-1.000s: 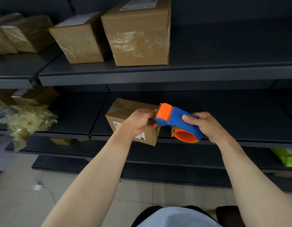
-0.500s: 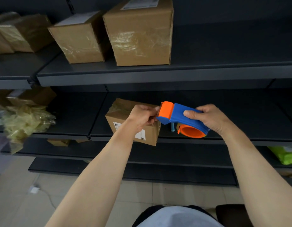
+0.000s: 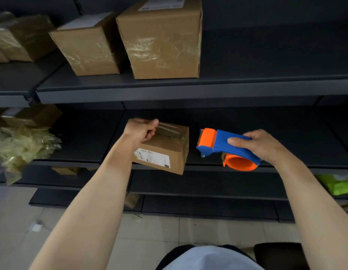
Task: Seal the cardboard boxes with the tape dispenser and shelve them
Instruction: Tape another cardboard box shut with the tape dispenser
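the left hand (image 3: 141, 131) pinches what looks like clear tape (image 3: 169, 127) above the cardboard box (image 3: 165, 151) on the middle shelf (image 3: 286, 133), likely anchoring it; the right hand (image 3: 261, 147) grips the tape dispenser (image 3: 225, 145) beside it.

Arms outstretched, left hand (image 3: 141, 131) curled, right hand (image 3: 261, 145) gripping.

head view. the right hand (image 3: 264, 147) is gripping the blue and orange tape dispenser (image 3: 224, 147) in front of the middle shelf (image 3: 286, 133), just right of the small cardboard box (image 3: 165, 151) and apart from it. the box is sitting at that shelf's front edge. the left hand (image 3: 140, 131) is resting, fingers curled, on the box's top far-left corner. a large taped box (image 3: 161, 39) and a second box (image 3: 87, 45) are standing near the upper shelf (image 3: 247, 86) front edge.
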The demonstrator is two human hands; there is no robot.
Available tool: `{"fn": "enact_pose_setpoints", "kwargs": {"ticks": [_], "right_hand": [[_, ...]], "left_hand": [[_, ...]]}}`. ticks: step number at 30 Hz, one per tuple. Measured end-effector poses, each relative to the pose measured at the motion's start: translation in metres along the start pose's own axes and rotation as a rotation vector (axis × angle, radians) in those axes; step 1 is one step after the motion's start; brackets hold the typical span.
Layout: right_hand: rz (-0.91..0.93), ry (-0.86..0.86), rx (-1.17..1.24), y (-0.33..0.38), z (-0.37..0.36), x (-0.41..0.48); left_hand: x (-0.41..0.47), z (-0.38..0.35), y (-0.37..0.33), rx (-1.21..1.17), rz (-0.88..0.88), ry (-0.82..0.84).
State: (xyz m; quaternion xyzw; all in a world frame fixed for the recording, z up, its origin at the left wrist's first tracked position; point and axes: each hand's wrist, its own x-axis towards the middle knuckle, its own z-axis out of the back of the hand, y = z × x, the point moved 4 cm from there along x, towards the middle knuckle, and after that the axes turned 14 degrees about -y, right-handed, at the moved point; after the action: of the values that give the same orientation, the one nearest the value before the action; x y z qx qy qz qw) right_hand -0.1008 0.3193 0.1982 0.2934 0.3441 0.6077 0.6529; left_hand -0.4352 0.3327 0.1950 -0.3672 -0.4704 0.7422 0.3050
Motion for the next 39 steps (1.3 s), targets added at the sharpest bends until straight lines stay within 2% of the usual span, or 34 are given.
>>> {"fn": "enact_pose_setpoints", "kwargs": {"ticks": [2, 6, 8, 19, 28, 36, 38, 39], "right_hand": [[0.023, 0.024, -0.006, 0.009, -0.005, 0.002], [0.042, -0.011, -0.075, 0.022, -0.005, 0.01], [0.033, -0.021, -0.102, 0.025, -0.01, 0.013], [-0.047, -0.032, -0.187, 0.024, -0.032, 0.025], [-0.1, 0.027, -0.153, 0.009, -0.044, 0.029], [-0.11, 0.068, -0.079, 0.0, -0.053, 0.03], [-0.105, 0.083, -0.081, 0.001, -0.055, 0.03], [-0.106, 0.085, -0.078, 0.001, -0.056, 0.03]], "left_hand": [[0.01, 0.01, 0.0, 0.028, -0.011, -0.024], [0.041, 0.054, 0.005, 0.066, 0.017, -0.22], [0.054, 0.067, 0.01, 0.096, 0.009, -0.254], [0.082, 0.06, 0.027, 0.141, 0.011, -0.256], [0.09, 0.056, 0.038, 0.134, 0.144, -0.18], [0.08, 0.058, 0.049, -0.051, 0.262, -0.189], [0.077, 0.06, 0.048, 0.043, 0.195, -0.279], [0.077, 0.06, 0.044, 0.178, 0.082, -0.355]]}}
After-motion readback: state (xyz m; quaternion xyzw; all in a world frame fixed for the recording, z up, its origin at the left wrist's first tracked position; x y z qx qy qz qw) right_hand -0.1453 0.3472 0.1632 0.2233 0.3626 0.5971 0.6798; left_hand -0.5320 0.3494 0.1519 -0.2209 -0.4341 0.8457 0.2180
